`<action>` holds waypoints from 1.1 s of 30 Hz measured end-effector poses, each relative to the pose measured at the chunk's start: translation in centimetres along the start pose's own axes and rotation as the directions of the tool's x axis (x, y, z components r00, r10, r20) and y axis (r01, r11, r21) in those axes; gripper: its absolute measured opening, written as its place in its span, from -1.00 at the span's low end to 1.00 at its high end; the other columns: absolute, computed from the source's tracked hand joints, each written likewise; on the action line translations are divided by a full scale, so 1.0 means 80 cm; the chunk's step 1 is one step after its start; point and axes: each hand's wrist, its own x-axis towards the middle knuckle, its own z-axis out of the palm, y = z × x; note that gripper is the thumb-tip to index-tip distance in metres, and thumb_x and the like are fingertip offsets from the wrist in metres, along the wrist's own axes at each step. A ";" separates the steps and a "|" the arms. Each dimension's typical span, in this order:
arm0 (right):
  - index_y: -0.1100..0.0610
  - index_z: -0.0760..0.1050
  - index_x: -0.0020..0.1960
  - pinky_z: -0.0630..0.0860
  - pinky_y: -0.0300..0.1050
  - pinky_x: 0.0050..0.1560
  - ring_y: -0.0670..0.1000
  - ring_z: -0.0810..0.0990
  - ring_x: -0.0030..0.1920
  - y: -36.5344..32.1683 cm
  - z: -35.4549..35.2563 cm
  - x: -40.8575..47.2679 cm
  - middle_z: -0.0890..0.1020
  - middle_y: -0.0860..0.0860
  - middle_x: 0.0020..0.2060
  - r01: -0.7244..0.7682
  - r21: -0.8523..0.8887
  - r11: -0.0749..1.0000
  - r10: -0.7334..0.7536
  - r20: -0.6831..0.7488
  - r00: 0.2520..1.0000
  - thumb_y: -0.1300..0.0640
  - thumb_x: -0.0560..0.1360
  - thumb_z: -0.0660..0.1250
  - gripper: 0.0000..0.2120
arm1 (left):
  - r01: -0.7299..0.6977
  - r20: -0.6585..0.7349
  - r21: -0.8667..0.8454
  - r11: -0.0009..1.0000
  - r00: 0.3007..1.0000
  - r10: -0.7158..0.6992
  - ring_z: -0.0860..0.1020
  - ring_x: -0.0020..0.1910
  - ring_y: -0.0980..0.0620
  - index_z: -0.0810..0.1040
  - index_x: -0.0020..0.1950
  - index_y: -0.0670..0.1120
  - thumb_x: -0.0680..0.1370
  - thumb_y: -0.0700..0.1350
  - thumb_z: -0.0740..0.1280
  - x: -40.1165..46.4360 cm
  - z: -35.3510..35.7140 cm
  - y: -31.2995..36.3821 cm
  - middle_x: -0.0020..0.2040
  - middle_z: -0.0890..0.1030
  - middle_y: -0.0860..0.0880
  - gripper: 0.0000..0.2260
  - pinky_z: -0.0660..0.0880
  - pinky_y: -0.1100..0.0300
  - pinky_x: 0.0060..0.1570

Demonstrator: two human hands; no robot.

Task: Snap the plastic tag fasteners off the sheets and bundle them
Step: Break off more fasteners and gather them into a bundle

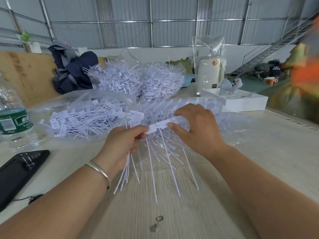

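We hold one sheet of fasteners [162, 125] above the pale surface [172, 213], between our two hands. Our left hand [120, 144] is curled round a loose bundle of snapped-off fasteners [127, 169] and pinches the sheet's left end with its thumb. Our right hand [195, 125] pinches the sheet's right part, thumb below, fingers bent over the top.

The risk, as we judge it, lies in the left hand doing two jobs. If we twist hard to break a tag free, the grip on the bundle may loosen and the thin tails could fan out and slide onto the surface. A tail might also bend or snap instead of the joint, since several tails hang tangled and crossed below the sheet.

Counting: two hands, one sheet in hand, one bundle. Three clear bags of fasteners [82, 118] lie behind, one near left and two farther back. One water bottle [13, 121] and one black phone [20, 171] sit at left. The fasteners themselves are too many to count.
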 end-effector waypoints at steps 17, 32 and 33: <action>0.14 0.37 -0.29 0.21 -0.28 -0.34 -0.15 0.31 -0.45 0.007 -0.002 -0.001 0.34 -0.12 -0.48 -0.309 0.397 0.864 0.243 0.209 0.947 -0.14 0.44 0.41 -0.60 | 0.020 0.201 -0.024 1.000 0.980 -0.015 0.22 -0.63 0.18 0.58 -0.15 -0.25 0.54 -0.23 0.37 -0.008 0.006 0.001 -0.36 0.63 -0.05 -0.90 0.18 0.36 -0.61; 0.28 0.36 -0.26 0.22 -0.20 -0.32 -0.09 0.24 -0.41 -0.017 -0.004 -0.003 0.28 -0.05 -0.44 -0.242 0.544 0.804 0.100 0.277 0.956 -0.11 0.51 0.30 -0.54 | 0.093 0.417 -0.161 0.983 0.909 -0.018 0.24 -0.60 0.20 0.55 -0.14 -0.17 0.38 -0.02 0.40 -0.015 0.011 0.010 -0.39 0.56 0.03 -0.78 0.14 0.38 -0.66; 0.24 0.34 -0.29 0.22 -0.18 -0.32 -0.10 0.25 -0.42 -0.017 -0.004 -0.002 0.29 -0.06 -0.45 -0.235 0.519 0.822 0.113 0.255 0.960 -0.13 0.50 0.31 -0.55 | 0.110 0.393 -0.167 0.980 0.919 -0.036 0.26 -0.59 0.19 0.56 -0.14 -0.15 0.40 0.00 0.40 -0.014 0.012 0.010 -0.35 0.58 0.01 -0.78 0.13 0.38 -0.66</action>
